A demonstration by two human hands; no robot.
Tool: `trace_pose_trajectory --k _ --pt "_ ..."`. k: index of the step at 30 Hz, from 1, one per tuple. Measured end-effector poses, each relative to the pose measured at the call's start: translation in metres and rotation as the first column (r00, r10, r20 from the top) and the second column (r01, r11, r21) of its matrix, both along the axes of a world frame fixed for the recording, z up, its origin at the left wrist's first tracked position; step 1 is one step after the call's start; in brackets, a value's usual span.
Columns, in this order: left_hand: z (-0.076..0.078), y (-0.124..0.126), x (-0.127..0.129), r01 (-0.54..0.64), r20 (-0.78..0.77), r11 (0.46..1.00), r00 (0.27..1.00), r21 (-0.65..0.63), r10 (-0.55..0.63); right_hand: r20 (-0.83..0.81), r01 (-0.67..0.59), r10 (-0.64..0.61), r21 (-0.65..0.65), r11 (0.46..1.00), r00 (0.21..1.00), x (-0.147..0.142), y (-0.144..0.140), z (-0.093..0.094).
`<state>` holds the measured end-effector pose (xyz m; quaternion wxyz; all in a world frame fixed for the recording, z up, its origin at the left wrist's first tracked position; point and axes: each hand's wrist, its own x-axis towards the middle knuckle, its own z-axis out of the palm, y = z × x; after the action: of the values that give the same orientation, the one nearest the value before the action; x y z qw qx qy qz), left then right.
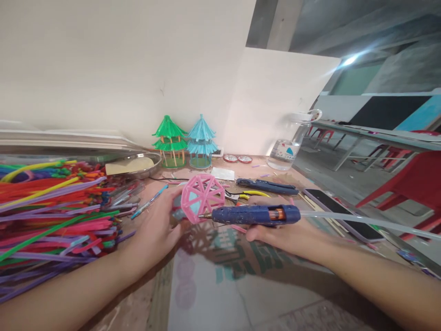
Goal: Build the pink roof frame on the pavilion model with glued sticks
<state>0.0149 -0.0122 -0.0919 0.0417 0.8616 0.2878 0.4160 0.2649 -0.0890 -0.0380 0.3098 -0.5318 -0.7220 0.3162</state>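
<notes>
My left hand [156,227] holds a pink ribbed frame [201,196], a dome of pink strips with a pale blue piece inside it, tilted above the table. My right hand [287,232] grips a blue glue gun [253,214] lying sideways, its metal nozzle touching the lower edge of the pink frame. A clear glue stick [365,221] juts out of the gun's back toward the right.
A big heap of coloured strips [51,216] fills the left. At the back stand a green pavilion model [169,140] and a blue pavilion model [201,141], a metal bowl [138,166], a plastic bottle [287,149]. Pliers [267,186], a phone [339,209] and cardboard [241,262] lie close by.
</notes>
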Motion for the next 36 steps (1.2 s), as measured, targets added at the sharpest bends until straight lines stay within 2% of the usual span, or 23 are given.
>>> trace_pose_trajectory --k 6,18,29,34,36 --pt "-0.0021 0.0001 -0.0003 -0.027 0.001 0.999 1.0 -0.022 0.027 0.002 0.007 -0.007 0.025 1.0 1.0 0.0012 -0.0001 -0.0023" --pt "-0.0008 -0.0007 -0.0009 -0.015 -0.018 1.0 1.0 0.012 0.015 -0.092 -0.012 0.006 -0.068 0.998 0.996 -0.0016 0.0001 -0.0008" --pt "-0.0037 0.0013 -0.0023 -0.022 0.004 0.999 1.0 -0.023 0.022 -0.117 -0.021 0.014 -0.058 0.998 0.993 -0.0023 0.0001 -0.0015" --pt "-0.0045 0.002 -0.0023 -0.029 -0.006 1.0 1.0 -0.008 0.029 -0.125 0.07 -0.075 -0.04 0.997 0.989 -0.0027 -0.0014 -0.0054" --pt "-0.0044 0.002 -0.0019 -0.028 -0.001 0.999 1.0 -0.014 0.028 -0.138 0.064 -0.07 -0.047 0.997 0.988 -0.0024 -0.0012 -0.006"
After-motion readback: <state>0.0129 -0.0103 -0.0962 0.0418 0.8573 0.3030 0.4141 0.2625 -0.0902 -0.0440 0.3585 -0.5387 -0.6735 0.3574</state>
